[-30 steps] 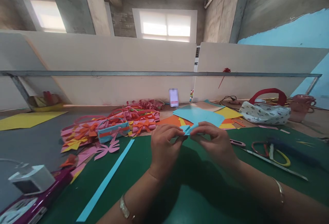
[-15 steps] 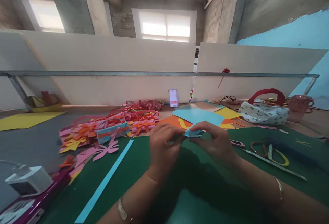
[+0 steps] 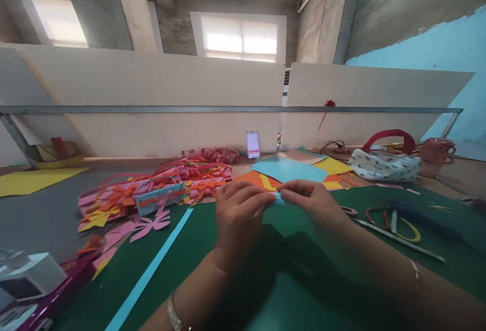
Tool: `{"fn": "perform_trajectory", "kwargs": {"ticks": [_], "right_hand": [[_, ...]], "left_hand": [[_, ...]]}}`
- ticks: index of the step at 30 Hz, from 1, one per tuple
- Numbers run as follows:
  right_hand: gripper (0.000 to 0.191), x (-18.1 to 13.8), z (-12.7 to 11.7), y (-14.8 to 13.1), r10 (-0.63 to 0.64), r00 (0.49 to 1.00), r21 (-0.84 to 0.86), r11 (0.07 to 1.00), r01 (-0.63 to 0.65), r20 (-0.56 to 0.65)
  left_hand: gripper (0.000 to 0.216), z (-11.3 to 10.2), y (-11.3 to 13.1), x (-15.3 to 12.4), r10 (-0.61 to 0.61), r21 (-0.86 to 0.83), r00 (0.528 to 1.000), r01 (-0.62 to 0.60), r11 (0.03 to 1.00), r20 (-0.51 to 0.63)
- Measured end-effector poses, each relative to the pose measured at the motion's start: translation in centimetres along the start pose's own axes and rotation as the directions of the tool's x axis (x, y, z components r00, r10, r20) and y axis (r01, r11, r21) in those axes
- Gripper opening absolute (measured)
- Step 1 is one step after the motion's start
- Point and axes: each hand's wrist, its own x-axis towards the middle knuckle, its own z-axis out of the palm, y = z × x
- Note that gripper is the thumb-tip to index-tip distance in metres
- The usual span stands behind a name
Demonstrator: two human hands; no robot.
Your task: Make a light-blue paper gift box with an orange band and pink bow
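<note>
Folded light-blue paper piece (image 3: 280,199): held up over far part of green mat (image 3: 190,255), pinched between left hand (image 3: 241,214) and right hand (image 3: 313,202). Squeezed in at the fingertips, between left index tip and right thumb; mostly covered, just a small patch showing. Closed on the paper with both hands, fingertips nearly meeting. Cannot tell exact fold shape or full contact behind fingers.

Versus half a second ago: much less paper visible, a wider folded bit then seen between the hands; right fingertips now closer to left ones. Versus one second ago: no longer seen as two angled flaps. Shifted slightly left in view, mat and surroundings alike.

On mat, left part: long light-blue paper strip (image 3: 152,267), lying flat, same spot on mat as before. Past left far edge of mat: pile of pink, red and orange paper pieces (image 3: 178,175). Past far edge: light-blue sheets (image 3: 290,168). On mat, right part: scissors (image 3: 394,222), beside long thin metal strip (image 3: 425,251).
</note>
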Motion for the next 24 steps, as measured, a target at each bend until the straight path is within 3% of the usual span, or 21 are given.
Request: {"fn": "perform_trajectory", "kwargs": {"ticks": [5,8,19,24], "right_hand": [[0.017,0.15,-0.24,0.12,0.008,1.000,0.095,0.995,-0.009,0.014],[0.018,0.14,-0.28,0.06,0.021,1.000,0.141,0.990,-0.024,0.021],[0.019,0.06,-0.11,-0.22,0.044,0.999,0.167,0.985,-0.048,0.031],[0.016,-0.06,-0.21,-0.12,-0.001,0.997,0.119,0.993,-0.008,0.074]], "left_hand": [[0.017,-0.41,-0.24,0.33,0.201,0.074,0.978,-0.204,0.976,0.049],[0.018,-0.64,-0.24,0.40,0.262,0.086,0.963,-0.267,0.960,0.068],[0.020,-0.77,-0.12,0.47,0.311,0.147,0.948,-0.318,0.937,0.065],[0.018,-0.65,-0.13,0.45,0.272,0.139,0.959,-0.280,0.950,0.074]]}}
